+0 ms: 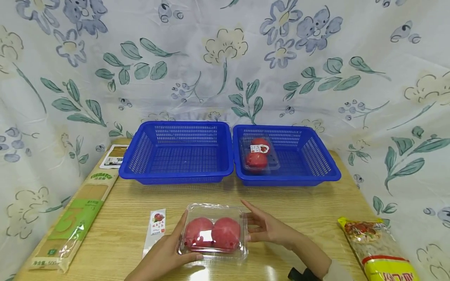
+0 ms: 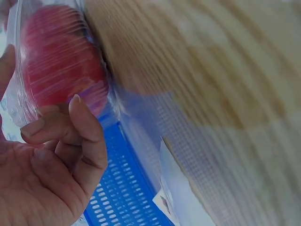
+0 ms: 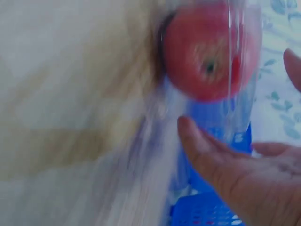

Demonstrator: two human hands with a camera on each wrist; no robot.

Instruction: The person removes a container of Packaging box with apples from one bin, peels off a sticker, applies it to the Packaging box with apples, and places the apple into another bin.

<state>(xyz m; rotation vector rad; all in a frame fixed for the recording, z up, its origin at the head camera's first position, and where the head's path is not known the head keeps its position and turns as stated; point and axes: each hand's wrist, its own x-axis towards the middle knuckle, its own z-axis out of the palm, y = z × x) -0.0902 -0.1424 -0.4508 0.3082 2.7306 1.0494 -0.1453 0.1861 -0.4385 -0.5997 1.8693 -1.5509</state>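
A clear plastic clamshell box (image 1: 215, 210) with two round red fruits (image 1: 226, 234) inside stands near the table's front. My left hand (image 1: 168, 249) holds the box at its left side, thumb along the near edge; in the left wrist view its other fingers (image 2: 89, 136) curl against the box's end. On the right side, my right hand (image 1: 270, 228) has its fingers extended close to the box. The right wrist view shows a gap between those fingers (image 3: 207, 150) and the box. To the left lies a white strip with a fruit label (image 1: 158, 222).
Two blue baskets (image 1: 175, 179) stand side by side behind; the right basket (image 1: 288, 181) contains a similar labelled fruit box (image 1: 258, 154). A long noodle pack (image 1: 75, 218) and a white-framed package (image 1: 114, 157) lie left. A red-and-yellow food bag (image 1: 379, 249) lies right. A floral curtain (image 1: 218, 78) hangs behind.
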